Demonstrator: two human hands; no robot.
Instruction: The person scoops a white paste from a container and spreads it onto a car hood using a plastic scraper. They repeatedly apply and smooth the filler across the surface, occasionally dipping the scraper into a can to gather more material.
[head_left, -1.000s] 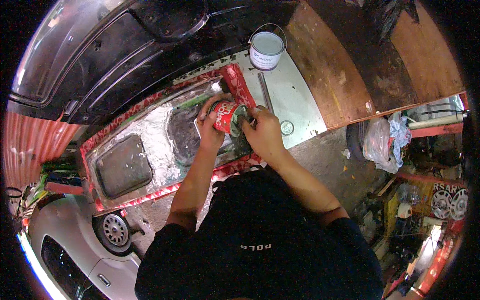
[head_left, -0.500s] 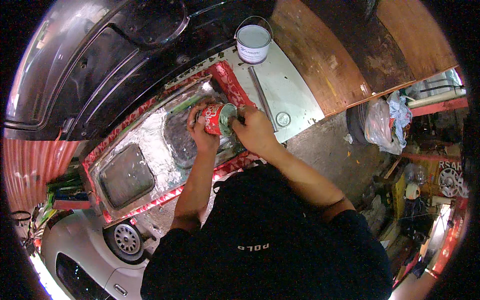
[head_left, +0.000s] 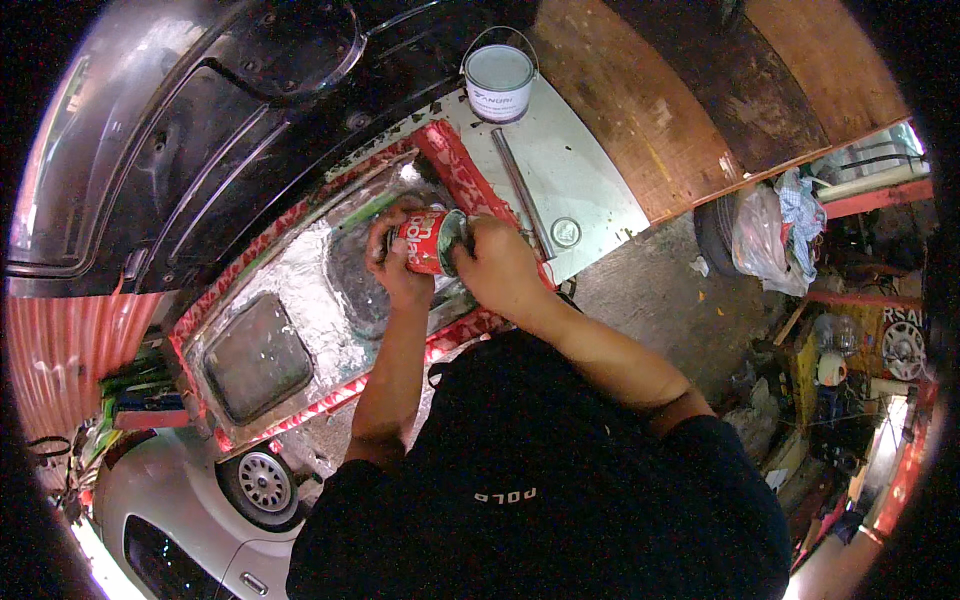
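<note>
A red tin can (head_left: 424,241) lies tilted on its side in my left hand (head_left: 402,262), whose fingers wrap round its base and wall. The can's open greenish-grey mouth faces right. At that mouth is my right hand (head_left: 500,265), its fingers curled and closed, the thumb side reaching to or just inside the rim. Whatever the right fingers grip is hidden. Both hands are above a metal vehicle panel (head_left: 318,285) edged with red patterned covering and smeared with silvery-white patches. A round lid (head_left: 565,232) rests on the white board (head_left: 590,190) to the right.
On the white board lie a long grey metal bar (head_left: 522,192) and, farther back, a lidded white pail (head_left: 499,85). Wooden boards (head_left: 640,110) extend at far right. A black vehicle panel (head_left: 230,130) rises behind at left; a silver car (head_left: 190,500) stands near left.
My right hand has shifted slightly at the can's mouth, and the can has turned a little. The whole view has swung slightly.
</note>
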